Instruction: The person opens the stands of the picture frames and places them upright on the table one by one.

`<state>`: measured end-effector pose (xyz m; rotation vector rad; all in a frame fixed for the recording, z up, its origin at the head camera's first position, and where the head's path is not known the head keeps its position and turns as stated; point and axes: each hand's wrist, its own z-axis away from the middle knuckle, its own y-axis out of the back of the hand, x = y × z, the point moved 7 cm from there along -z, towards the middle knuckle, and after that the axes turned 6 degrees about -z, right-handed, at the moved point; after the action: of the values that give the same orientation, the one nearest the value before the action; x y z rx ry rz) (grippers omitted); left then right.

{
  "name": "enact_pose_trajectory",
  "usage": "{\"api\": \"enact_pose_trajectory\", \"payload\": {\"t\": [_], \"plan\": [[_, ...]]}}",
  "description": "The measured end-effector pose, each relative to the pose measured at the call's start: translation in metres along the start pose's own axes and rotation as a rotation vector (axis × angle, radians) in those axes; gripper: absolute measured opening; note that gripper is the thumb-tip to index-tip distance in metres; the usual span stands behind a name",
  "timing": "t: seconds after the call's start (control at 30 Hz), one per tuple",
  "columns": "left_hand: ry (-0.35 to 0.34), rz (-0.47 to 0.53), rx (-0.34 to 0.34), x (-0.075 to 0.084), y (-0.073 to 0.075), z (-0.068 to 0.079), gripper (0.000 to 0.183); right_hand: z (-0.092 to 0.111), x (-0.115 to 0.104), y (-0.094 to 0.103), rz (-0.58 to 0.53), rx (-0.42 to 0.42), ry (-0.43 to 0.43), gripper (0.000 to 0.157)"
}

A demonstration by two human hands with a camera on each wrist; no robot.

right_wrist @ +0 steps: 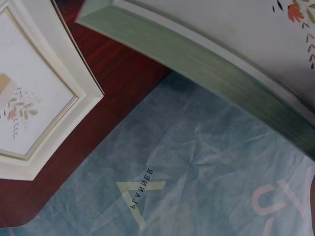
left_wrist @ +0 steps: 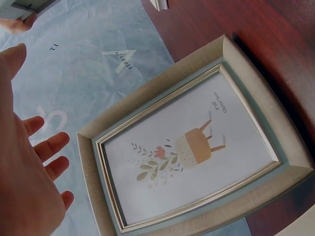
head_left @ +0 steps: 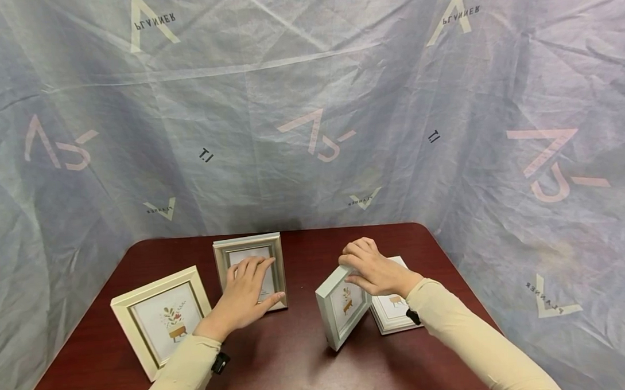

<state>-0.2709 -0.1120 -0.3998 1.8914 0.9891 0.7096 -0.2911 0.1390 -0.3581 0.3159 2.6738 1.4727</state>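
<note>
1. The right sleeve [head_left: 472,333] lay nearest; beyond it, the right hand [head_left: 375,270] gripped a pale green frame [head_left: 324,315] by its top.
2. The left hand [head_left: 244,298], fingers loosely extended, hovered before a champagne frame [head_left: 280,276]; its insert [left_wrist: 236,142] read "4"x6"" and "10cmx15cm".
3. Left of that hand, a cream frame [head_left: 135,333] held a potted-plant print [head_left: 177,317].
4. Behind both hands, the backdrop [head_left: 248,134] read "PLANNER".

Free lane: tabletop [head_left: 292,362] between silver frame [head_left: 279,273] and pale green frame [head_left: 345,306], front to back. Left side: cream frame [head_left: 164,320] stands as barrier; left hand [head_left: 245,295] in front of silver frame. Right side: right hand [head_left: 374,272], gripping pale green frame's top, and white frame [head_left: 391,315] beside it obstruct
</note>
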Motion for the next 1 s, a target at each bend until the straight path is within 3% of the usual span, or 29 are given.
{"api": "enact_pose_trajectory", "payload": {"t": [0.37,0.5,0.63,1.0], "plan": [[-0.020,-0.013,0.001,0.003,0.000,0.000,0.073,-0.001,-0.006,0.007,-0.046,0.034,0.113,0.029],[-0.025,-0.019,0.000,0.002,0.000,0.000,0.073,-0.003,-0.013,0.011,-0.054,0.052,0.147,0.022],[-0.038,-0.026,0.020,0.002,0.003,0.000,0.073,-0.004,-0.018,0.014,-0.046,0.084,0.196,0.037],[-0.141,-0.004,0.001,-0.006,0.011,-0.005,0.074,-0.006,-0.026,0.023,-0.018,0.107,0.267,0.035]]}}
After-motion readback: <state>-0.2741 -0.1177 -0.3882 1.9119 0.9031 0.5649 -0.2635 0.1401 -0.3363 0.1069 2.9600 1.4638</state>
